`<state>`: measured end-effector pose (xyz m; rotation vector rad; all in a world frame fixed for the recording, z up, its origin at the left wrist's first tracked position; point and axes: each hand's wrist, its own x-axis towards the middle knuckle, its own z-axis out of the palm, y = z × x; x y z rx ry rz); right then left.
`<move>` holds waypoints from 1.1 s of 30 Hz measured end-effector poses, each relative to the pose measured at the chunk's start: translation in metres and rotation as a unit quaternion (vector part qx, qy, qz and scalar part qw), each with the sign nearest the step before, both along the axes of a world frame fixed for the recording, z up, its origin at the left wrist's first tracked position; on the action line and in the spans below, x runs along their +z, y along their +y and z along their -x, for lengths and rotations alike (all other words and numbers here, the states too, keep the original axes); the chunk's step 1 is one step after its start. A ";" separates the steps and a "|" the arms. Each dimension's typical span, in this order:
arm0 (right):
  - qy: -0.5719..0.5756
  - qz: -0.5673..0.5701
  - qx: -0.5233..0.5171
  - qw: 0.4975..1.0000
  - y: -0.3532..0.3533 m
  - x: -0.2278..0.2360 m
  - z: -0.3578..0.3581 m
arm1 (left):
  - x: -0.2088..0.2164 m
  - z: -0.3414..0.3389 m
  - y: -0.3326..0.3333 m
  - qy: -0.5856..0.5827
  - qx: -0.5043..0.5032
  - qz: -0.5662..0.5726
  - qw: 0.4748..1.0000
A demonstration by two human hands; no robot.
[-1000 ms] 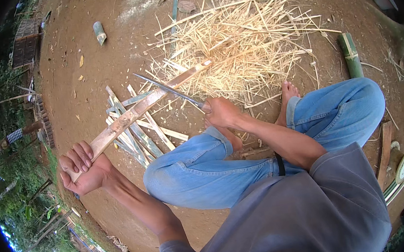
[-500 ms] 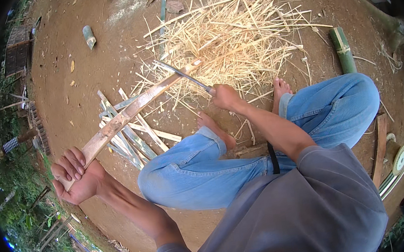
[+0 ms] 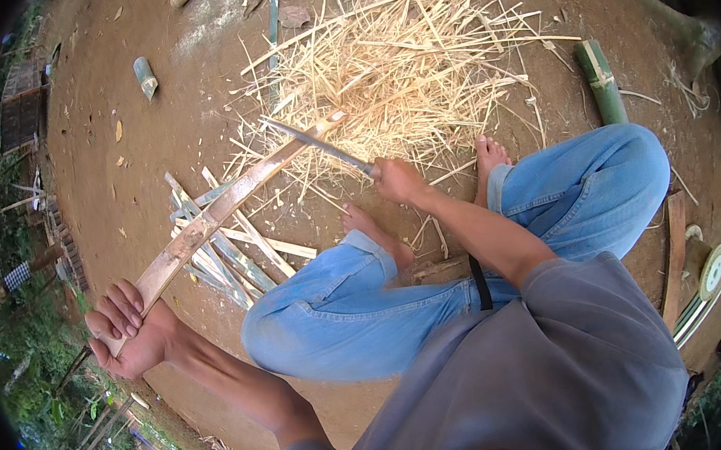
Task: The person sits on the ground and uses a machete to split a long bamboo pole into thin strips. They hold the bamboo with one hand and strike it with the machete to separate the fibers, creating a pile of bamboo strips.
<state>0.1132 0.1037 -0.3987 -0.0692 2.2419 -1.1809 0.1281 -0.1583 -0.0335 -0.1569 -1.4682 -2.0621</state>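
Note:
My left hand [image 3: 132,329] is closed around the near end of a long, flat bamboo strip [image 3: 228,203], which slants up and away to the right. Closed on the handle of a long knife is my right hand [image 3: 400,180]; its fingers hide most of that handle. The narrow grey knife blade [image 3: 323,148] points to the far left and crosses the strip close to its far end. Beyond them spreads a big heap of pale bamboo shavings [image 3: 415,68]. Several split bamboo slats [image 3: 228,251] lie loosely stacked on the ground beneath the strip.
A green bamboo section [image 3: 602,84] lies past my right knee, and a shorter piece [image 3: 145,79] lies far left. At the right are a brown board [image 3: 675,260], a round spool-like disc [image 3: 714,271] and long thin strips. My bare feet rest near the shavings.
The whole view has shifted slightly. The knife and the far end of the bamboo strip are a little nearer to me, with the blade still across the strip. Both hands keep their holds.

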 end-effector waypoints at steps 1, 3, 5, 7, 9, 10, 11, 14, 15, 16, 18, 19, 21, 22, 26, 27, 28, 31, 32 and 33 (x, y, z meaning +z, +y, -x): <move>-0.117 0.029 -0.059 0.991 0.004 -0.005 0.015 | 0.000 0.000 -0.002 -0.004 0.003 0.000 1.000; -0.066 0.012 -0.032 0.997 -0.002 -0.009 0.017 | -0.001 -0.001 -0.007 -0.011 0.009 0.000 1.000; -0.015 0.006 0.008 1.000 -0.006 0.000 0.013 | -0.001 -0.005 -0.010 -0.005 0.002 0.006 1.000; 0.028 -0.005 0.013 1.000 -0.004 -0.008 0.006 | -0.002 -0.003 -0.009 0.002 -0.003 0.008 1.000; -0.087 0.001 -0.074 0.993 0.007 -0.035 0.008 | -0.002 0.000 -0.001 -0.001 -0.012 0.005 1.000; -0.082 -0.019 -0.053 0.995 0.014 -0.048 0.021 | 0.000 -0.001 0.001 0.004 -0.013 0.013 1.000; -0.082 -0.040 -0.037 0.995 0.020 -0.055 0.027 | -0.002 -0.001 -0.002 0.003 -0.020 0.020 1.000; -0.050 -0.044 0.018 0.998 0.016 -0.030 -0.004 | -0.004 -0.012 -0.012 -0.004 -0.023 0.012 1.000; -0.018 -0.038 0.018 0.999 0.013 -0.033 -0.016 | -0.001 -0.012 -0.015 -0.006 -0.024 0.011 1.000; 0.017 -0.031 0.016 0.999 0.012 -0.040 -0.016 | 0.001 -0.007 -0.016 -0.004 -0.026 0.011 1.000; -0.048 -0.040 -0.050 0.997 0.018 -0.053 -0.012 | -0.001 -0.004 -0.018 0.000 -0.033 0.009 0.999; -0.086 -0.046 -0.052 0.994 0.022 -0.058 -0.002 | -0.005 -0.005 -0.017 0.000 -0.036 0.006 0.999; -0.154 0.014 -0.104 0.983 0.016 -0.038 -0.001 | -0.009 -0.007 -0.023 0.000 -0.059 -0.006 0.998; -0.108 0.030 -0.069 0.991 0.017 -0.021 -0.009 | -0.011 -0.014 -0.024 0.000 -0.053 -0.003 0.999; 0.062 0.099 0.044 0.992 -0.003 0.042 -0.012 | -0.014 -0.016 -0.028 0.017 -0.058 0.023 0.998; 0.096 0.114 0.071 0.986 -0.008 0.047 -0.011 | -0.016 -0.015 -0.026 0.026 -0.075 0.021 0.997; 0.060 0.106 0.050 0.991 -0.016 0.045 -0.012 | -0.003 -0.023 -0.023 0.033 -0.081 0.034 0.996; -0.063 0.033 -0.059 0.996 -0.002 -0.009 0.013 | -0.010 -0.017 -0.024 0.036 -0.059 0.027 0.997; -0.044 0.020 -0.056 0.997 -0.001 -0.016 0.013 | -0.015 -0.013 -0.026 0.037 -0.058 0.023 0.997; -0.025 0.008 -0.053 0.998 0.000 -0.022 0.012 | -0.019 -0.009 -0.030 0.043 -0.065 0.017 0.997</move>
